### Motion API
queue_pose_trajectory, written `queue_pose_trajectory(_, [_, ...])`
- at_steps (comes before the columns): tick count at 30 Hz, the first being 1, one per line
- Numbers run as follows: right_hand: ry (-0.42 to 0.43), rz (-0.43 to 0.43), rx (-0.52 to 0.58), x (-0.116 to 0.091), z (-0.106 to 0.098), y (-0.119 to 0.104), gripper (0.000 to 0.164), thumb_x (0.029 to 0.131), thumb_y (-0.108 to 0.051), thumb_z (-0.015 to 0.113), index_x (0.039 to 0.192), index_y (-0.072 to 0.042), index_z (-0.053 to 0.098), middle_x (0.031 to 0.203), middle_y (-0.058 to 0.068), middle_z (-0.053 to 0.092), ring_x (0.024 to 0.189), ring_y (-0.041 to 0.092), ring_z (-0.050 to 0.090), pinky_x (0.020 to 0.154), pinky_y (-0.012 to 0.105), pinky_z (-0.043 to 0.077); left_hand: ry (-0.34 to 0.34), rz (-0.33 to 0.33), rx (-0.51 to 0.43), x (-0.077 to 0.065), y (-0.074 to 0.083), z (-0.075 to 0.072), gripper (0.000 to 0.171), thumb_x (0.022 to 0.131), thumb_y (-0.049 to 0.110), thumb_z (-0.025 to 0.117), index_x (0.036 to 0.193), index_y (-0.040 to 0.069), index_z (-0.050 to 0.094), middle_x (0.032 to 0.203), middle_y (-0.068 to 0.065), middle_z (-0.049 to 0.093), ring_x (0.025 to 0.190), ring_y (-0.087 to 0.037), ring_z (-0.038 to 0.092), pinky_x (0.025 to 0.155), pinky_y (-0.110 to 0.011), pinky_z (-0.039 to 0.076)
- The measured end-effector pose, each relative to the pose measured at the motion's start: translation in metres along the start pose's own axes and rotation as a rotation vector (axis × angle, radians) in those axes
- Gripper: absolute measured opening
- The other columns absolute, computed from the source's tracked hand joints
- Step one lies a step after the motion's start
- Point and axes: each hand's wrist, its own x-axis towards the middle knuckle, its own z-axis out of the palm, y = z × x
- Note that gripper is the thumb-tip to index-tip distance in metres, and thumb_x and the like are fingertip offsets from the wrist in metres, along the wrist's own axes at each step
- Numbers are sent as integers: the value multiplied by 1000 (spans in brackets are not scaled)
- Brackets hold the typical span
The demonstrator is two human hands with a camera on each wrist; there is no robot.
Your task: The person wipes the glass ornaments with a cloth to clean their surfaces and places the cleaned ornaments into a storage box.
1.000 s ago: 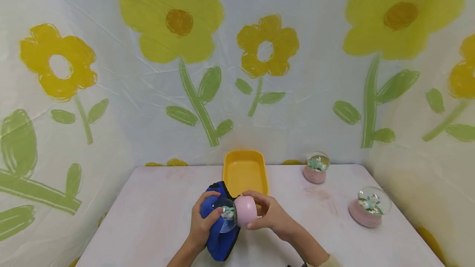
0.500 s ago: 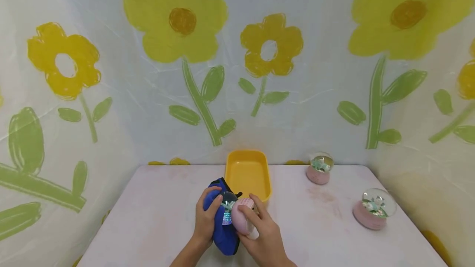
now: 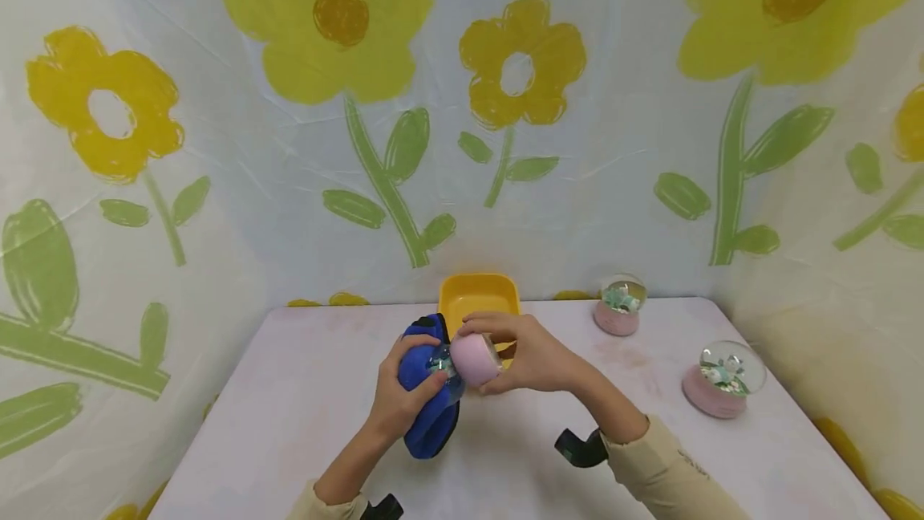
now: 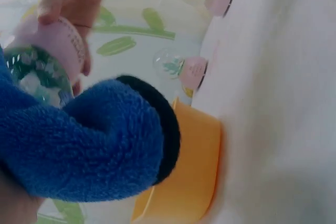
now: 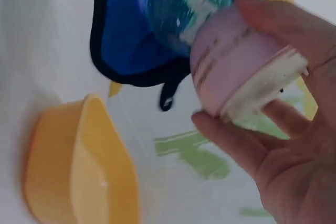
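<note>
A snow globe with a clear dome (image 5: 181, 11) and a pink base (image 3: 475, 359) is held sideways in the air between both hands. My right hand (image 3: 530, 351) grips the pink base, thumb on one side and fingers on the other. My left hand (image 3: 403, 387) holds a blue cloth (image 3: 433, 428) with black edging round the dome, fingers curled over it. Fuzzy pile shows on the cloth (image 4: 89, 145) in the left wrist view, where it hides most of my left hand. A small black loop (image 5: 167, 100) hangs from the cloth's edge.
Behind the hands stands a yellow tray (image 3: 480, 286), partly covered by my right hand. Two more pink-based snow globes rest upright on the right of the table: one at the back (image 3: 619, 305), one nearer (image 3: 723, 379). A flower-print sheet (image 3: 592, 207) rises behind the table.
The right hand has shifted its grip round the pink base and turned the globe against the cloth. Both hands now appear higher in the head view, over the tray's front.
</note>
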Motion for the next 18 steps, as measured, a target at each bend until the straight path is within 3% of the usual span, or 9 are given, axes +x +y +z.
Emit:
queue_pose_trajectory(5, [-19,64,411,-7,3,39,63,76,-5,82,133,-9,54,127,13,56,102,36,59,82,44,53,-35,66,-108,0,-1,3,43,81,25,67,121,14,57,119,-12,57,102,-34,57,81,-45,52])
queue_pose_trajectory(9, [89,88,618,-20,30,60,61,82,2,74,136,-5,48,133,17,49,113,36,49,89,46,50,21,88,-174,-3,-3,8,45,85,28,64,124,9,53,119,-15,56,102,-34,57,81,-41,52])
queue_pose_trajectory(12, [232,137,645,-31,55,59,64,81,2,75,138,-6,46,135,16,48,113,34,50,89,44,50,90,64,-191,-7,-4,13,43,86,23,62,126,8,53,119,-15,56,102,-34,57,80,-40,53])
queue_pose_trajectory(15, [397,195,583,-39,73,47,68,77,-1,80,138,-8,49,133,14,50,105,33,56,84,41,52,146,15,-188,-7,-5,16,41,87,16,61,127,10,54,120,-13,56,103,-34,57,80,-39,53])
queue_pose_trajectory(18, [536,199,471,-42,84,36,71,73,-5,84,137,-12,52,129,12,54,96,32,62,77,37,55,181,-21,-169,-4,-5,20,41,89,13,62,129,13,54,123,-11,56,105,-33,56,82,-40,53])
